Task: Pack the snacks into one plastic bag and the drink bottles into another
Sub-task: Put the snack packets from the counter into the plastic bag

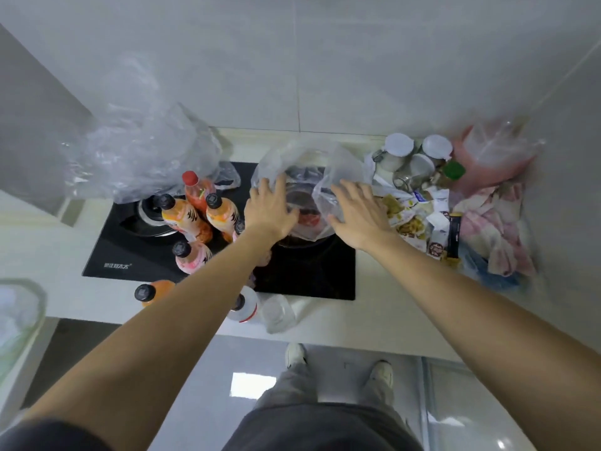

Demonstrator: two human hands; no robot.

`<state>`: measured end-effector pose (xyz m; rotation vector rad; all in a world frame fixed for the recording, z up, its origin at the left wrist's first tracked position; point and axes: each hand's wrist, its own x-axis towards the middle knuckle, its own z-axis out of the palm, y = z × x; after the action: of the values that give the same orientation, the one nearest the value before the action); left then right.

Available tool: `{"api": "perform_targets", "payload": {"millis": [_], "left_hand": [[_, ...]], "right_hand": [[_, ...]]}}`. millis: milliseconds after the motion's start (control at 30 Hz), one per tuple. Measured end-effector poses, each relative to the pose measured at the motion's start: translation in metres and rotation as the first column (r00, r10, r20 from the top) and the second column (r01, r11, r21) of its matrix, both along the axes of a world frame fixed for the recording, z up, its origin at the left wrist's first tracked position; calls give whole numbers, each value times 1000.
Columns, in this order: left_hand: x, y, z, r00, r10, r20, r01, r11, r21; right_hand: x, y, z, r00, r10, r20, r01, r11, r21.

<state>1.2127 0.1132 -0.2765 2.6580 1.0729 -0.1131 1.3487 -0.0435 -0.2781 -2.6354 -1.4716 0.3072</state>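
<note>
A clear plastic bag [309, 177] is spread over the stove [302, 271] by the left hand [271, 211] and right hand [359, 216], fingers outstretched, though nearby bottles [195, 219] could be toppled by a forearm.

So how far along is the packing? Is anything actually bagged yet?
Barely started. The drink bottles all stand loose on the stove, and the snack packets lie in a heap on the right. Both hands, left and right, are on a clear plastic bag, seemingly opening it. A second clear bag waits at the back left. All the packing remains.
</note>
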Motion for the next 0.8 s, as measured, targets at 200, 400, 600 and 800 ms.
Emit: {"api": "perform_targets", "payload": {"millis": [200,400,600,800], "left_hand": [[34,23,2,982,118,-146,-129,989,-67],[35,41,-13,951,241,-195,-271,952,-143],[31,40,-12,985,161,-65,-165,985,-50],[21,19,7,966,57,252,-61,998,8]], "right_hand": [[21,25,-21,995,98,16,-97,993,-66],[29,35,-26,991,112,67,-108,992,-62],[33,28,-22,999,40,19,-41,997,65],[45,4,-9,987,-108,-115,146,903,403]]}}
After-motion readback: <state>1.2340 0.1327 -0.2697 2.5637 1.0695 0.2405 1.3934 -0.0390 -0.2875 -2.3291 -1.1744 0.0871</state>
